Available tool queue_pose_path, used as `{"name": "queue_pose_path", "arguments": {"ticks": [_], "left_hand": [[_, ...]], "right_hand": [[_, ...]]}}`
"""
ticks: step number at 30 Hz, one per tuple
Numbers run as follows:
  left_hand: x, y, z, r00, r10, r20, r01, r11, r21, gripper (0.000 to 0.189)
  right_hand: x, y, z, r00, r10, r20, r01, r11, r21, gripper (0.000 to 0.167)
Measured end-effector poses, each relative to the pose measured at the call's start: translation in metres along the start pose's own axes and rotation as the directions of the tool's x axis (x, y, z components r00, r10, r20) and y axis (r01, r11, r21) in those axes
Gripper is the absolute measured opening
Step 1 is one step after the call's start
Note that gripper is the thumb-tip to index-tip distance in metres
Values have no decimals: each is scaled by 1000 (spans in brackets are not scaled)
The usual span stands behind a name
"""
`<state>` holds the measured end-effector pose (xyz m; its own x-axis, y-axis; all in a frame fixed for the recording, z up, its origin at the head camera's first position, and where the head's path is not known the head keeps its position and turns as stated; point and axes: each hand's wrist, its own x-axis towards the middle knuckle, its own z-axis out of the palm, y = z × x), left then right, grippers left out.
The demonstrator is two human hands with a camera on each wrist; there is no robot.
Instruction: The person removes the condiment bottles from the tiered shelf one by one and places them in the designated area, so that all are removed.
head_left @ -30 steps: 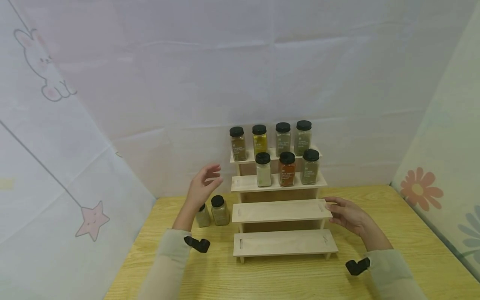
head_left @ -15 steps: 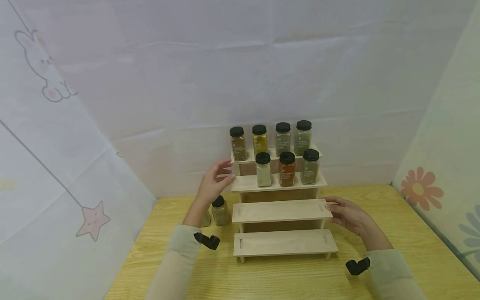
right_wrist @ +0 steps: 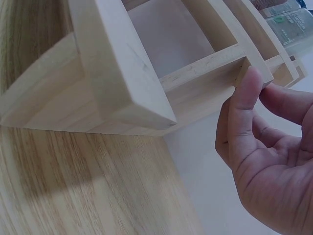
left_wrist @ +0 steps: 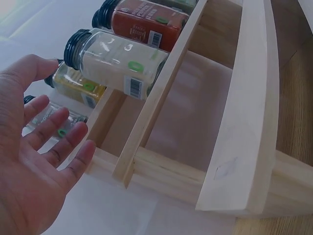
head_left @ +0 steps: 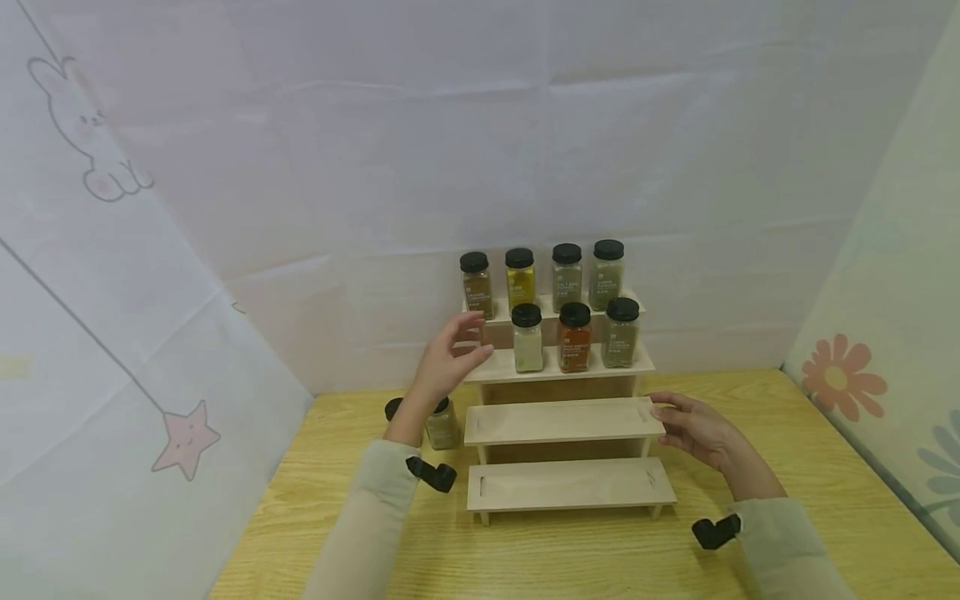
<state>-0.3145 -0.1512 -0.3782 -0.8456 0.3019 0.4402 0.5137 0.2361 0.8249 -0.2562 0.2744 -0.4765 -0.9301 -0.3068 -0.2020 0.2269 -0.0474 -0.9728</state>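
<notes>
Closest to me is a pale yellow wood-grain tabletop [head_left: 570, 558], and on it a four-tier stepped stand of light bare wood [head_left: 562, 485]. The person's right hand [head_left: 701, 433] pinches the right end of the second tier up, thumb and fingers together on the board, apparently to steady it. Across from it, two square glass jars with black lids [head_left: 443, 429] stand on the tabletop, partly hidden by the left forearm.

The left hand [head_left: 452, 360] hangs at the left end of the third tier, thumb and fingers well apart, gently curved, with nothing between them. I'd call this step a reach among the jars on the stand; closing on one calls for a careful grip that spares its neighbours.

Along that tier stand a jar of whitish powder [head_left: 528, 350], one of red powder [head_left: 574, 350], its label seemingly "Red Sweet Pepper", and a brownish-green one [head_left: 619, 343]. On the top tier are brown [head_left: 477, 290], yellow [head_left: 521, 287], grey-green [head_left: 567, 282] and green [head_left: 607, 285] jars; the grey-green one reads roughly "Salt and Pepper". Barcodes show up close, but I can make out no brand.
</notes>
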Motion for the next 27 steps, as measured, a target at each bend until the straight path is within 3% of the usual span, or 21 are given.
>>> {"name": "queue_pose_path", "arguments": {"ticks": [2,9,11,21,27], "left_hand": [[3,1,2,1000,5,12,-5,1000,0,59],[1,41,9,998,-26,57,28,999,-27,59],[2,42,10,998,-19,65,22,999,-37,59],[7,40,18,993,-6,114,15,997,-74,63],[18,14,26,993,-12,121,20,998,-65,67]], "right_hand": [[0,0,0,1000,-1,-1,1,1000,-10,67],[0,-2,1,1000,0,-6,0,1000,-13,66],[-1,-2,2,1000,3,-6,-3,1000,-10,65],[-2,-1,2,1000,5,-3,-5,1000,11,62],[-2,0,1,1000,2,0,-2,1000,18,56]]}}
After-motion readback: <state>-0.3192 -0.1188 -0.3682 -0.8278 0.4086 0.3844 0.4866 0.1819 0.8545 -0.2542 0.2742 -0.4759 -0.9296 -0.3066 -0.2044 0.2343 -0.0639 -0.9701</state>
